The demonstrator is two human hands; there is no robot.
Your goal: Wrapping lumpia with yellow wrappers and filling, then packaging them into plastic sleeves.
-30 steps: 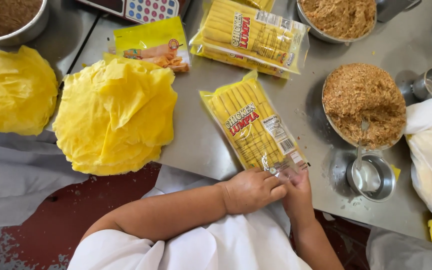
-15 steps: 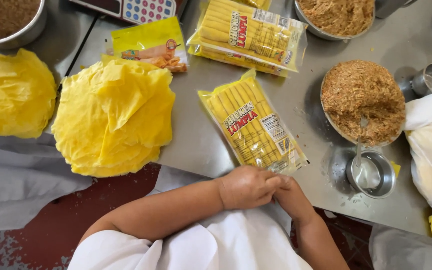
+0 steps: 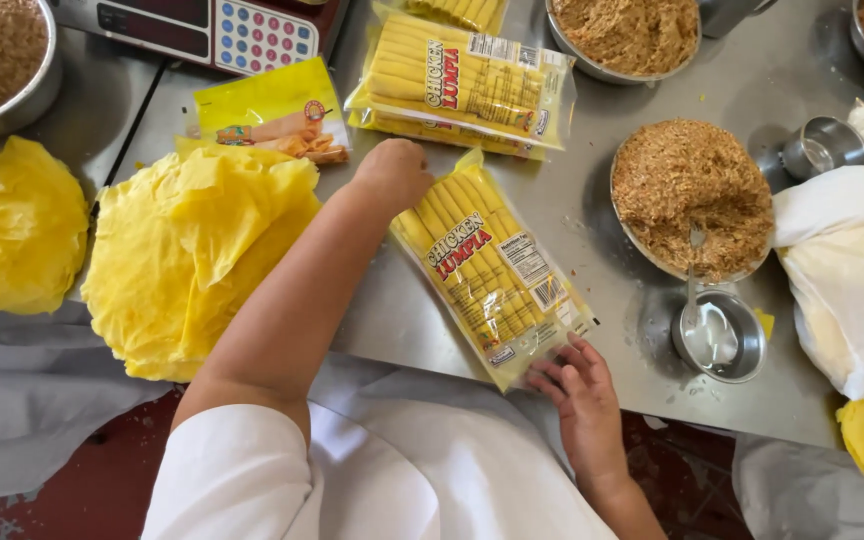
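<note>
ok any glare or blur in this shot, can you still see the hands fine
Head view: sharp overall; soft sheen on the steel table and glare on the clear pack of yellow rolls; left hand and right hand crisp, casting only soft shadows.

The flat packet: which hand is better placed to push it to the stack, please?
Probably left: the left hand rests on the packet's far end beside the stack; the right hand touches its near edge.

Bare steel (image 3: 592,215) between packet (image 3: 492,270) and bowl (image 3: 692,195)
</note>
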